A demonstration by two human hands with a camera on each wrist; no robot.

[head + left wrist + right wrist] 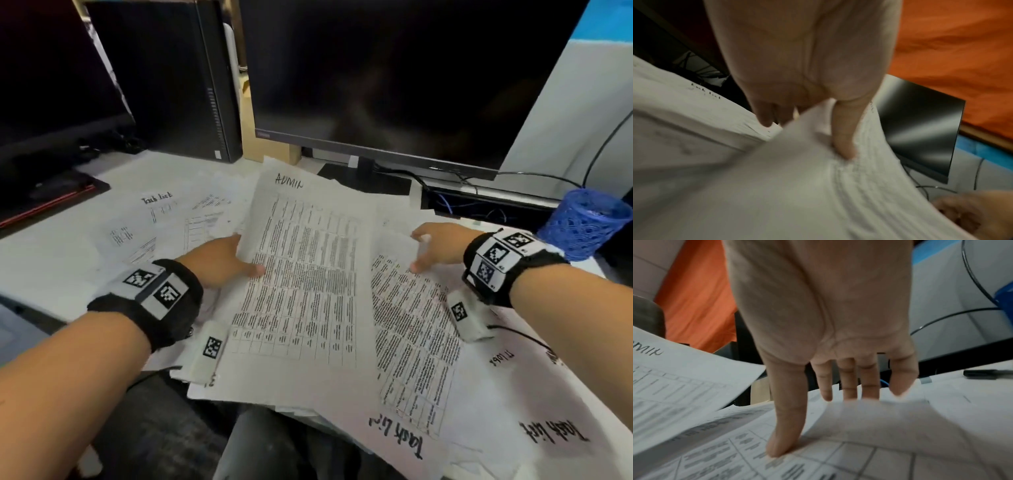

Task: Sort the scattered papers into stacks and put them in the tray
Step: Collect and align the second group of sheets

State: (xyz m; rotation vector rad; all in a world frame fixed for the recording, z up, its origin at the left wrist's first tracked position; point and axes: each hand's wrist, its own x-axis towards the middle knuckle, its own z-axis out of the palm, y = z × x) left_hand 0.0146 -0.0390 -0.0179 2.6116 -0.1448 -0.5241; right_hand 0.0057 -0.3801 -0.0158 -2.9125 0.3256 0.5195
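Overhang first: nearest of all, below the ADMIN sheet (308,274), Task list sheets (394,435) hanging past the desk's near edge, likely to slide off if brushed. At the ADMIN sheet's left edge, left hand (219,260) pinching it, thumb on top and fingers beneath, holding it raised off the pile, probably to pull that heading clear for its own stack. Just right of it, right hand (435,246) at the far corner of a printed table sheet (411,325), thumb pressed on the print, fingers tucked behind the curled-up corner. Judged a pinch from the right wrist view, probably to peel the page off the layers below. Left of the ADMIN sheet, more pages lying flat on the desk (51,240): best open room for building stacks. Far right of it, blue mesh pen cup (585,222), close to the right wrist, so little room there. Beyond its far edge, monitor (394,78) foot and cables, blocking any push forward. No tray in view; papers unsorted, all on the desk.
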